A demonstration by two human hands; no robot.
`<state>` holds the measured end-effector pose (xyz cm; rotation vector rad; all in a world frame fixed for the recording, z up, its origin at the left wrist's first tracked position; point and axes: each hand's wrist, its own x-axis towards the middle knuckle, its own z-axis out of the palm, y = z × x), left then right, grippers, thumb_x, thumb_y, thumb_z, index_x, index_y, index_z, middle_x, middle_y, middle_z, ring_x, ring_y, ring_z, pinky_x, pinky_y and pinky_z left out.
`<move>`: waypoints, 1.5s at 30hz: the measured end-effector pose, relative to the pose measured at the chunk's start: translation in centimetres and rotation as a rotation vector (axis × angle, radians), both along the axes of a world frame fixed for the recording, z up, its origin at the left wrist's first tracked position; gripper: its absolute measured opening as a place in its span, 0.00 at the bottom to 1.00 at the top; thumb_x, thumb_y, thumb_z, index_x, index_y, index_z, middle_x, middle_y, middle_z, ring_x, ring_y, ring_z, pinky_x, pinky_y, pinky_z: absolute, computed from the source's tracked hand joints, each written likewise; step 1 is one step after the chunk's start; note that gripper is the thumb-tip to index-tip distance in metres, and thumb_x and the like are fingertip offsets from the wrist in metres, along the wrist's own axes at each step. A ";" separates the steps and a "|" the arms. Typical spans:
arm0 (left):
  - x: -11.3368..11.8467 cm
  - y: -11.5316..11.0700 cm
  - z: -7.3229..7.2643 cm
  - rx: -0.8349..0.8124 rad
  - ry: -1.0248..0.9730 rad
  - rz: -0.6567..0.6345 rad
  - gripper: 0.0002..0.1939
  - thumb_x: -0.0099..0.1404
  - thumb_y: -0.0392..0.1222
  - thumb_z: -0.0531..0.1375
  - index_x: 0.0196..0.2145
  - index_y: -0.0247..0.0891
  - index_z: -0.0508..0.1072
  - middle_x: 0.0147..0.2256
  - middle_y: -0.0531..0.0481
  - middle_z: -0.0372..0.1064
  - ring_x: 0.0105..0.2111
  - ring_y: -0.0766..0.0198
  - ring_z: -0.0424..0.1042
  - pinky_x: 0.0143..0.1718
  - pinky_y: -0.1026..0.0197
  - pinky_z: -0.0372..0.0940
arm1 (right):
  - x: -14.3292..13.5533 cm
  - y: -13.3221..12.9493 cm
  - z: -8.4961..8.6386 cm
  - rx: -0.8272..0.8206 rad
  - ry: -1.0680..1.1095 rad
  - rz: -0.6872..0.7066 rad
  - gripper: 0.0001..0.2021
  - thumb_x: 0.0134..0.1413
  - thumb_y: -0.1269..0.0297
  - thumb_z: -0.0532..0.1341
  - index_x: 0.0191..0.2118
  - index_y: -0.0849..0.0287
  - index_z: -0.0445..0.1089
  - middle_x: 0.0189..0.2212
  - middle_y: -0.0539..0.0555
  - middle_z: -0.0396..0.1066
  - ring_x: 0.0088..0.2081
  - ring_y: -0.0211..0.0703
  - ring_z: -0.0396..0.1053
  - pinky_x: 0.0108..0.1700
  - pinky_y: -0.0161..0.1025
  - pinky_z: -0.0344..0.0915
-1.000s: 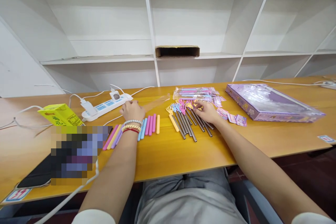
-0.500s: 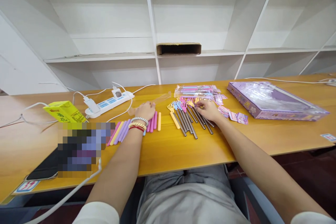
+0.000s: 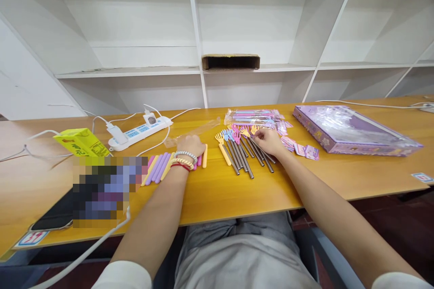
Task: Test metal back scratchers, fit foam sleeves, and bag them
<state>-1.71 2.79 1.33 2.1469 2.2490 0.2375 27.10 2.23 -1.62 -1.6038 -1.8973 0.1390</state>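
"Where do the metal rods (image 3: 251, 171) lie from the hands?"

"Between them, at the right hand (image 3: 269, 142). Their bare ends point near and right; the long axes slant away to the far left, where small hand-shaped heads (image 3: 236, 136) fan out."

"Is the right hand gripping one?"

"Its fingers are curled at the far end of the bundle, just beside a yellow head. Whether they pinch a rod, I can't tell."

"And the left hand (image 3: 191, 145)?"

"Over the row of coloured sticks (image 3: 164, 167), left of the rods. Its back is toward us and hides the grip, so I can't say whether it holds anything. The yellow stick (image 3: 205, 157) at the row's right end lies just beside its fingers, long axis running near to far. The left hand is clearly the nearer one to it."

"What is all this on?"

"A wooden table (image 3: 210, 196). Small printed cards (image 3: 311, 151) lie right of the right hand, a white power strip (image 3: 140, 135) left and farther off, clear-wrapped packets (image 3: 251, 117) beyond the rods, a flat purple box (image 3: 369, 146) far right."

"Past the table?"

"White shelves (image 3: 135, 73), with a cardboard box (image 3: 231, 56) on one, its hollow side facing us."
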 end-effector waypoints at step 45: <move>4.8 -2.1 -0.9 0.388 -0.423 -0.463 0.17 0.66 0.51 0.47 0.38 0.37 0.68 0.33 0.48 0.72 0.33 0.62 0.71 0.34 0.62 0.62 | -0.1 -0.5 1.7 -0.306 1.423 0.363 0.04 0.40 0.66 0.57 0.25 0.57 0.60 0.12 0.46 0.62 0.12 0.32 0.52 0.15 0.31 0.50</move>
